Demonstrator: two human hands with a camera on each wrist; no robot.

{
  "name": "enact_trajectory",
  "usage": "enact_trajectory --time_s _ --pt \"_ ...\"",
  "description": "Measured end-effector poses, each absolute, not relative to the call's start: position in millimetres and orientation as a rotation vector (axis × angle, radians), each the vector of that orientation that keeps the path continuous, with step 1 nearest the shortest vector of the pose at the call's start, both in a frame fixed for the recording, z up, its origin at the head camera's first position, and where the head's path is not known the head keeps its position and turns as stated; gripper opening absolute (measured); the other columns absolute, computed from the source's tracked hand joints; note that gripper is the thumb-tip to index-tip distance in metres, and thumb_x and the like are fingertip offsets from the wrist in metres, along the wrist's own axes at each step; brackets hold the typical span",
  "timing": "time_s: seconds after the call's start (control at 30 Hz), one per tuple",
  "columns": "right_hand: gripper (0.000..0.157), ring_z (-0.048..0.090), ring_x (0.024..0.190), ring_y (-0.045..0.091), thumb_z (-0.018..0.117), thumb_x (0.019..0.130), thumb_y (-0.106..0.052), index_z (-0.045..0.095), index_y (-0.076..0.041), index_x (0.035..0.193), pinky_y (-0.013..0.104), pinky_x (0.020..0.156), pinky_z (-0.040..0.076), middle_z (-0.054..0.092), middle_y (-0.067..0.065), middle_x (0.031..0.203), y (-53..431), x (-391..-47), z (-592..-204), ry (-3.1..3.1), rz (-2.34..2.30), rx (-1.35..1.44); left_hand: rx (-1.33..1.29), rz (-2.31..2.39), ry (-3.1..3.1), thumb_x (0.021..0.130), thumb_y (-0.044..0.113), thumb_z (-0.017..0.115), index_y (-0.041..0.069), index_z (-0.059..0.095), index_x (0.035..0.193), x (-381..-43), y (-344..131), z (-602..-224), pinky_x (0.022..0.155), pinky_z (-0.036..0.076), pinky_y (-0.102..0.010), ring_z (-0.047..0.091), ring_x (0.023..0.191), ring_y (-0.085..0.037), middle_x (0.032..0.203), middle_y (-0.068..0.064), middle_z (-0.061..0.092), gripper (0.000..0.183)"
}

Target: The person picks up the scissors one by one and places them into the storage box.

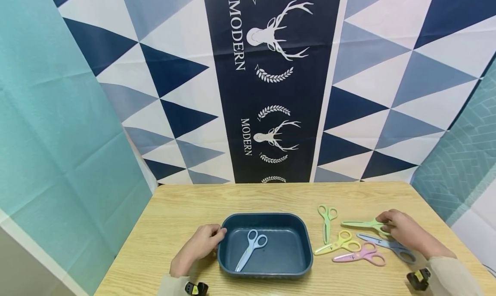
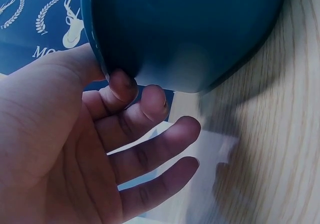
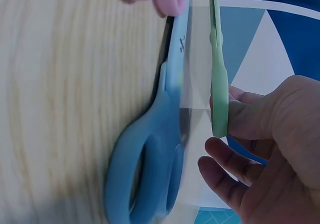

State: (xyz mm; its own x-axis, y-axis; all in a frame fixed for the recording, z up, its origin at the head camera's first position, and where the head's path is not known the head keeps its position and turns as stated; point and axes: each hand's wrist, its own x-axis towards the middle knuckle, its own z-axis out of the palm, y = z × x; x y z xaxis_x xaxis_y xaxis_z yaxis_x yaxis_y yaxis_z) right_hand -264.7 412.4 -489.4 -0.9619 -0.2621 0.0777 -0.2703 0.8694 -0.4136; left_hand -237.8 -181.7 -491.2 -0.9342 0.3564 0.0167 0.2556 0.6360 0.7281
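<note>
My left hand [image 1: 202,245] pinches the left rim of a dark blue rectangular tray [image 1: 287,249] between thumb and forefinger; its other fingers [image 2: 167,138] spread loosely below. Light blue scissors [image 1: 248,251] lie inside the tray, handles toward the back. On the right, my right hand [image 1: 408,232] pinches a pair of green scissors [image 1: 364,223] by the handle, blades pointing left. In the right wrist view these green scissors [image 3: 219,91] are edge-on and apart from the wood surface. Just below them on the table are darker blue scissors [image 1: 381,242].
Pink scissors [image 1: 358,256], yellow scissors [image 1: 341,241] and a second green pair [image 1: 327,220] lie between the tray and my right hand. The wooden table [image 1: 170,210] ends at a patterned wall covering [image 1: 271,94] behind.
</note>
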Motion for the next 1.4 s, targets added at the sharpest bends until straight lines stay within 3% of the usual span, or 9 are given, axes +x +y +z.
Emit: enact_trajectory --time_s 1.4 --pt "0.013 0.067 0.094 0.036 0.074 0.088 0.002 0.073 0.003 0.101 0.054 0.081 0.054 0.069 0.012 0.098 372 -266 -480 -2.875 0.644 0.486 0.486 1.165 2.713 0.109 0.031 0.050 0.013 0.055 0.073 -238 -183 -493 0.055 0.041 -0.023 0.051 0.055 -0.009 0.061 0.006 0.054 0.041"
